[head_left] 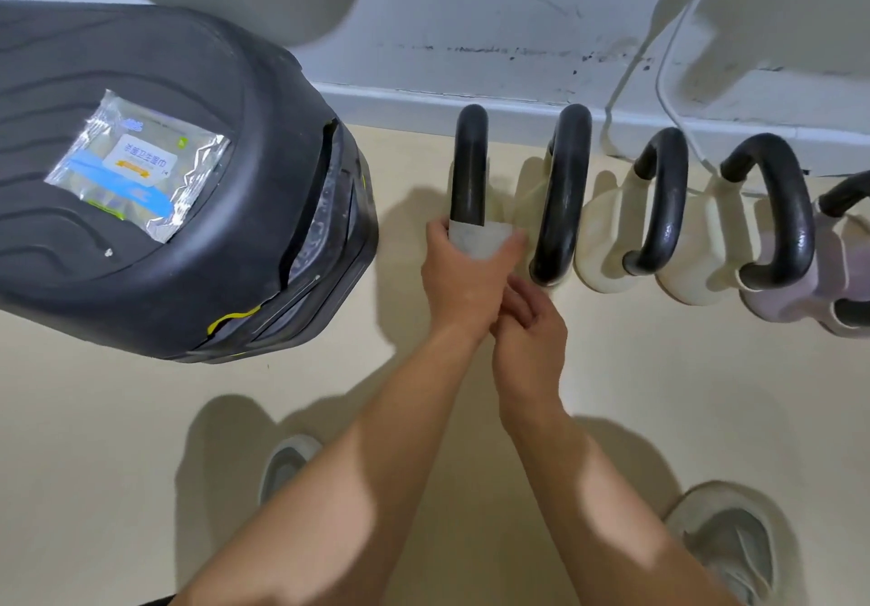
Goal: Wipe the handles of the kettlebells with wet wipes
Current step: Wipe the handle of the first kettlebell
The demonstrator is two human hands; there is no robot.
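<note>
We are working on the 1st kettlebell handle [468, 162], the leftmost in a row of 5 kettlebells standing on the floor [141, 417] along the wall. Our left hand [463, 271] is gripping a white wet wipe [478, 238], with thumb and fingers curling round it so that it is wrapping the near end of that black handle. Our right hand [529, 323] is hovering just beside the left wrist with its fingers loosely curled. It is holding nothing that we can see, though the left hand is hiding its fingertips.

The wipe is sitting low on the handle and the far arch is showing bare above it, so we are judging this to be the wiping stroke on the 1st handle, with the task only beginning. The 2nd handle [565, 191], 3rd handle [659, 200], 4th handle [772, 210] and the partly cropped 5th handle [847, 193] are waiting to the right.

Next we are likely needing to slide the wrapped wipe up and over the curve, keeping the grip snug all round, and the free hand may be needed to steady the cream body. The pack of wet wipes [136, 162] is lying well apart on a black padded bench [235, 87] to the left, within reach for a fresh sheet.
</note>
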